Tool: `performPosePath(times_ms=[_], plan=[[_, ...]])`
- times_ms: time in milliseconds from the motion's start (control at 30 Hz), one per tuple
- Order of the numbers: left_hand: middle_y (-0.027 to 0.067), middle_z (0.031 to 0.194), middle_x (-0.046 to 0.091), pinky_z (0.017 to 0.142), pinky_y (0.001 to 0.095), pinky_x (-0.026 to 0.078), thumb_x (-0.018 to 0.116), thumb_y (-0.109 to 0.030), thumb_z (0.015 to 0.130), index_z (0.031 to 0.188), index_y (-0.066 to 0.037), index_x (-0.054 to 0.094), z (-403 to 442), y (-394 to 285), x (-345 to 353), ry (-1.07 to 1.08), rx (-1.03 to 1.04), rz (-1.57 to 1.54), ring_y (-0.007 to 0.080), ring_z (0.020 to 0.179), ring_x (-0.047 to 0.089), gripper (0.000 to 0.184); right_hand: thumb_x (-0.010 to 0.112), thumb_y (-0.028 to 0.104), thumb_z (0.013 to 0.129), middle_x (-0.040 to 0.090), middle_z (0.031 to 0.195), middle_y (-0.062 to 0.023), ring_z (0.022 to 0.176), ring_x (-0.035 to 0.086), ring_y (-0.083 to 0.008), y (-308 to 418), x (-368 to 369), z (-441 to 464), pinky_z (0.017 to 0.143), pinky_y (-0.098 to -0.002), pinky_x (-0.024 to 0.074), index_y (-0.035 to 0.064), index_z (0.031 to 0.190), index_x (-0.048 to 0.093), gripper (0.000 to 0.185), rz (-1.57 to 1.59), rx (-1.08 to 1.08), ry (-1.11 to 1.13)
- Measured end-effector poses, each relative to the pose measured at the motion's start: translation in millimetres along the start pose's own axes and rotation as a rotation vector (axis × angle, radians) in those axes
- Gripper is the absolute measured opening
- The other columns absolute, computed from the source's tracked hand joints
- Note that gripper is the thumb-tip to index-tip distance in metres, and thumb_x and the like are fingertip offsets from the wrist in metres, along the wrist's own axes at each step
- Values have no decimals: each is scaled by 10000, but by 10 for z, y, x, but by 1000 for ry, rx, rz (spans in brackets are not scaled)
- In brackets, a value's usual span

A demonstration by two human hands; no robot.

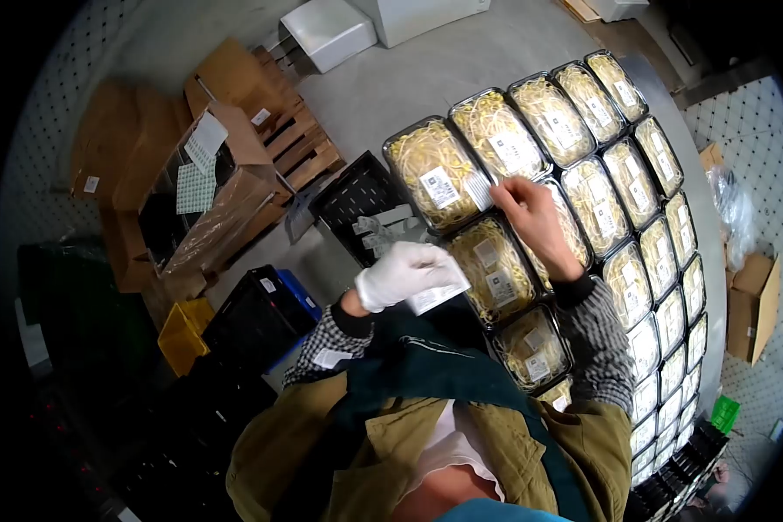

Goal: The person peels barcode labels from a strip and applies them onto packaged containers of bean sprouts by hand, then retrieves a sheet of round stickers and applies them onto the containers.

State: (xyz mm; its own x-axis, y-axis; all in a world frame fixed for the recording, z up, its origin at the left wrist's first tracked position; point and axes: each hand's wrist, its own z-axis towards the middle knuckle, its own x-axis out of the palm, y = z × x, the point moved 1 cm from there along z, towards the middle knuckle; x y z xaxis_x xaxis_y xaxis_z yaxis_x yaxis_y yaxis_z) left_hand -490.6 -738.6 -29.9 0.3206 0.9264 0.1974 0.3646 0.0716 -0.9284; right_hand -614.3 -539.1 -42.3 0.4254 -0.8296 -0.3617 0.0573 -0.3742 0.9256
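Observation:
My left hand (400, 275), in a white glove, is closed on white label sheets (437, 296) in front of my chest. My bare right hand (538, 224) is over the packs, its thumb and fingers pinched at the edge of a white label (478, 190). That label lies against the film of a bean sprout pack (416, 157), beside a printed label (438, 186). I cannot tell whether it is fully stuck down. Just below my right hand is another bean sprout pack (474, 261) with two labels.
Rows of labelled bean sprout packs (602, 204) cover the table (700, 261) to the right. A black crate (339, 196) with crumpled strips stands beyond my left hand. Left are an open cardboard box (239, 130), a wooden pallet (300, 143) and a yellow crate (178, 335).

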Motion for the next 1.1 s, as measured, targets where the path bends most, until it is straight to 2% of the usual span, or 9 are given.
performPosePath(times_ms=[133, 267, 367, 500, 600, 667, 800, 867, 1100], plan=[[62, 929, 670, 691, 211, 483, 681, -67, 836, 981, 36, 667, -532, 26, -378, 93, 229, -127, 105, 790, 620, 178, 610, 317, 850, 651, 673, -124, 614, 616, -294, -132, 765, 647, 610, -387, 449, 37, 781, 684, 298, -297, -25, -372], [71, 1040, 658, 827, 230, 504, 646, -25, 864, 1124, 22, 605, -780, 20, -473, -126, 153, -295, 112, 914, 627, 268, 627, 305, 825, 644, 709, -68, 682, 605, -265, -149, 1120, 745, 686, -422, 367, 78, 720, 614, 250, -835, -239, -576], [60, 978, 659, 815, 246, 505, 648, -59, 872, 1022, 11, 613, -775, 197, -583, -180, 226, -221, 112, 883, 625, 169, 618, 301, 834, 647, 796, -76, 698, 612, -249, -166, 1186, 763, 692, -440, 364, 91, 759, 548, 234, -1034, -220, -594], [50, 901, 655, 765, 241, 487, 621, -54, 890, 923, 2, 617, -615, 224, -614, -234, 315, -104, 105, 823, 608, 65, 619, 293, 827, 632, 773, -105, 755, 624, -282, -129, 1052, 722, 726, -425, 405, 74, 834, 547, 231, -919, -162, -557], [-6, 743, 605, 615, 202, 431, 613, -109, 917, 781, -18, 594, -341, 370, -619, -411, 397, 23, 43, 675, 522, 165, 588, 297, 888, 667, 815, -103, 745, 632, -238, 182, 945, 344, 674, -338, 446, 42, 892, 599, 255, -300, -97, -278], [-31, 685, 551, 555, 211, 392, 625, -149, 917, 735, -27, 581, -247, 298, -586, -525, 297, 86, 32, 629, 461, 224, 600, 288, 913, 680, 835, -66, 729, 611, -150, 478, 927, -8, 629, -261, 457, 20, 930, 640, 271, 148, 88, 233], [-47, 627, 496, 512, 229, 364, 654, -187, 901, 717, -15, 594, -5, 338, -526, -406, 300, 187, 28, 588, 413, 259, 645, 191, 889, 658, 803, -27, 734, 572, -77, 427, 718, -253, 668, -229, 458, 10, 926, 672, 186, 228, 61, 281], [-16, 723, 627, 562, 216, 443, 668, -163, 886, 877, 10, 670, -17, 113, -410, -275, -21, 81, 24, 639, 519, 174, 622, 192, 897, 662, 773, -37, 731, 582, -76, 191, 459, -17, 643, -237, 458, 6, 921, 671, 194, 250, 5, 108], [116, 1044, 671, 849, 264, 505, 668, -55, 855, 1058, 36, 640, -78, -254, -64, 109, 89, -180, 134, 964, 624, 224, 604, 359, 850, 659, 766, -98, 738, 620, -293, -480, 36, 1201, 731, -473, 372, 84, 760, 631, 291, -808, -1, -540]])
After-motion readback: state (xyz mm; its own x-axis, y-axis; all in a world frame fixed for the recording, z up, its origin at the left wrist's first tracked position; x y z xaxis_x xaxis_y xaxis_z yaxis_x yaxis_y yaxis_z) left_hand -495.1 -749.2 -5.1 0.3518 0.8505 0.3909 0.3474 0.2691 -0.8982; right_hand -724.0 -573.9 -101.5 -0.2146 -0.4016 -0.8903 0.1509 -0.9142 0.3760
